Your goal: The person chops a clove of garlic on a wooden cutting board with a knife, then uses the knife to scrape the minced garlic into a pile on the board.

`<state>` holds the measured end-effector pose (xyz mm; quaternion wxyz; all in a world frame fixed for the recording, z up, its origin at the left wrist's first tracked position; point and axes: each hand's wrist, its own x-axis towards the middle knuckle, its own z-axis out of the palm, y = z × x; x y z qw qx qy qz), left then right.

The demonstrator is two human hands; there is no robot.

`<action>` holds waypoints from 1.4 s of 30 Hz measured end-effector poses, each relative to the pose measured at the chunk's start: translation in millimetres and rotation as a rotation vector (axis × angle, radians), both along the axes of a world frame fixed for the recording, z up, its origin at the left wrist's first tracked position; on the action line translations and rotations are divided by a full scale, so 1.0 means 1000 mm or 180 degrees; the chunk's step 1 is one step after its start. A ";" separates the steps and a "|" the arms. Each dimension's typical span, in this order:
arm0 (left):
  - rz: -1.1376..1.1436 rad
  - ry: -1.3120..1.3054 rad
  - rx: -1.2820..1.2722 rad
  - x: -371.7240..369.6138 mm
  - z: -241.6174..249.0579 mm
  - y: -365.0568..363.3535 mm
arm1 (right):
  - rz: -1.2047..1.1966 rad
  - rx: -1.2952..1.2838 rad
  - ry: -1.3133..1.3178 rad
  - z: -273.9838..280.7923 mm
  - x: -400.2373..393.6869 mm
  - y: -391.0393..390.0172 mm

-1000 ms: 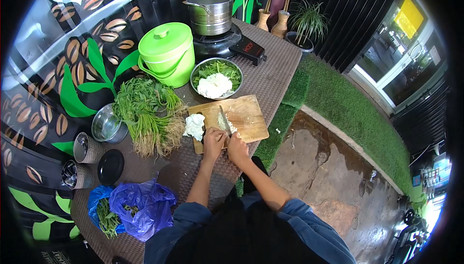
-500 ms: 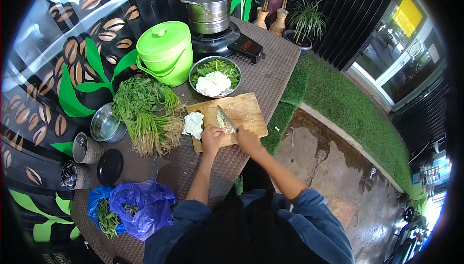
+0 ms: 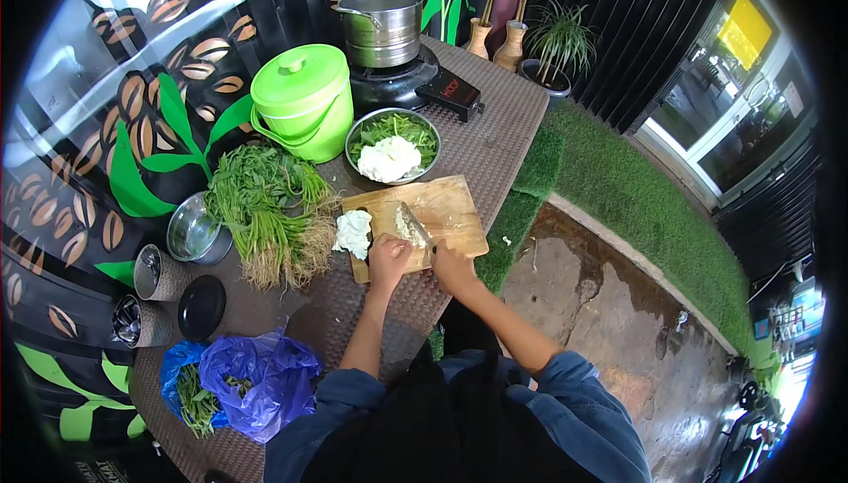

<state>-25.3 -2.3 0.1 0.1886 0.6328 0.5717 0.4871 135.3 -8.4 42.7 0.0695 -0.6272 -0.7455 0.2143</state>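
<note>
My right hand [image 3: 454, 271] is wrapped round the handle of a kitchen knife [image 3: 414, 223]. Its blade lies over finely chopped pale pieces [image 3: 406, 232] on a wooden cutting board [image 3: 452, 211]. Close to the blade, at the board's near edge, my left hand [image 3: 389, 260] has its fingers curled together; what they pinch is too small to make out. Left of it, a white crumpled lump [image 3: 353, 234] rests at the board's left edge. Just behind the board stands a metal bowl [image 3: 432, 165] of cut greens [image 3: 402, 126] with another white lump [image 3: 389, 159] on top.
Left of the board lies a heap of rooted greens [image 3: 269, 200], beside a metal bowl [image 3: 199, 234]. A lidded green bucket [image 3: 300, 98] and a pot [image 3: 382, 28] on a portable stove [image 3: 389, 85] stand behind. Plastic bags [image 3: 261, 381] sit at the near left. The woven tabletop [image 3: 503, 98] ends at right.
My right hand and the knife have shifted very slightly, the blade staying over the chopped pieces. My left hand stays nearly in place. The whole view has dropped a little.
</note>
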 end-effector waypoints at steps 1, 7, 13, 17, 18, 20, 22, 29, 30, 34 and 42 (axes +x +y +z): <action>0.0001 -0.0003 0.0012 0.000 0.002 0.001 | -0.0124 0.0127 -0.0152 -0.002 -0.008 -0.008; -0.0075 -0.0090 -0.0155 0.000 0.003 -0.002 | -0.0240 0.0052 0.0038 -0.007 -0.010 -0.005; -0.0035 -0.0029 -0.0182 0.002 0.005 -0.003 | -0.0543 0.0334 -0.0026 -0.014 -0.030 -0.020; -0.0118 -0.0093 -0.0049 0.001 0.001 -0.006 | -0.0444 0.0405 0.0168 -0.013 -0.019 -0.002; -0.0125 -0.0146 0.0059 0.002 0.001 -0.004 | -0.0366 0.0058 0.0653 -0.007 -0.010 0.003; -0.0101 0.0025 0.0080 0.001 0.001 -0.006 | -0.0160 -0.0638 0.1607 0.007 0.008 0.009; -0.0072 0.0210 0.0112 -0.001 0.005 -0.007 | -0.0018 -0.0881 0.1907 0.013 0.019 0.006; 0.0369 -0.0196 -0.0329 0.006 0.014 -0.017 | -0.0853 -0.2536 0.3983 0.017 0.028 -0.014; 0.0478 -0.0413 -0.0488 0.010 0.019 -0.018 | -0.0883 -0.2589 0.4089 0.016 0.029 -0.014; 0.0564 0.0055 0.0391 0.031 0.033 -0.026 | -0.0906 -0.2725 0.4355 0.014 0.030 -0.019; 0.0222 -0.0168 -0.0046 0.042 0.033 -0.021 | -0.0647 -0.2851 0.4549 0.019 0.040 -0.024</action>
